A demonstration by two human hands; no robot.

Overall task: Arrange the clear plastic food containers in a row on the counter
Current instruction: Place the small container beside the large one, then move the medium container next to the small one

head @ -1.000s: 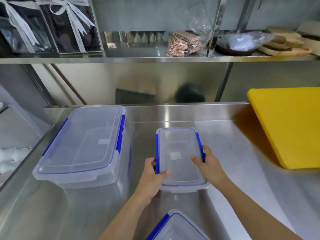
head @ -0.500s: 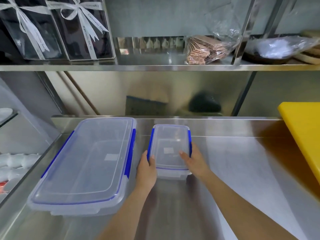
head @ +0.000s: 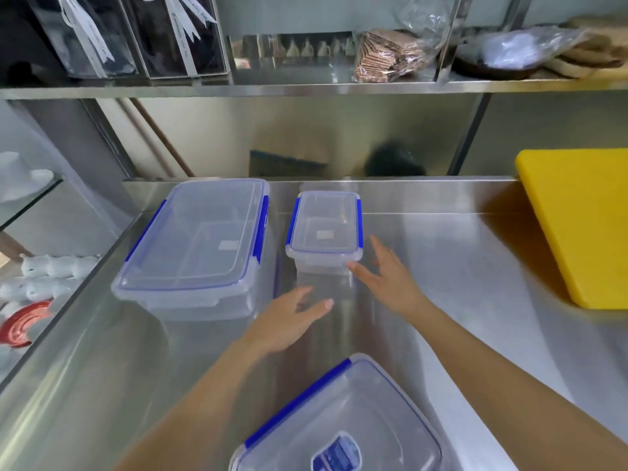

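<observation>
Nearest me, a clear plastic container with blue clips and a blue lid vent [head: 339,423] waits at the table's [head: 475,266] front edge, not yet in line. Beyond it my left hand [head: 289,321] and right hand [head: 390,280] have both let go: fingers spread, holding nothing, drawn back off the small clear blue-clipped container [head: 324,229] they gripped half a second ago. It now rests at the back, just beside the large clear blue-clipped container [head: 197,246]. I judge two are placed, leaving the near one.

Two empty hands, left [head: 289,321] and right [head: 387,277], near small container [head: 324,229] on counter [head: 441,260]
</observation>
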